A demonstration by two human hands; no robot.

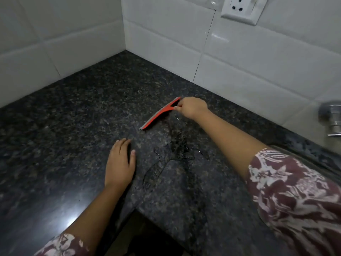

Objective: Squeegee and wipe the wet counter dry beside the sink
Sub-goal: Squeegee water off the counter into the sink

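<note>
A red squeegee (160,114) with a grey blade lies edge-down on the dark speckled granite counter (83,111), near the back wall. My right hand (192,107) is closed around its handle at the blade's far end. Pooled water (177,146) with wet streaks spreads on the counter just in front of the squeegee, under my right forearm. My left hand (120,161) rests flat on the counter left of the puddle, fingers apart, holding nothing.
White tiled walls (239,58) meet in a corner behind the counter. A white wall socket (239,10) sits high on the right wall. A metal tap (332,117) juts out at the far right. The counter's front edge has a notch (140,218) below.
</note>
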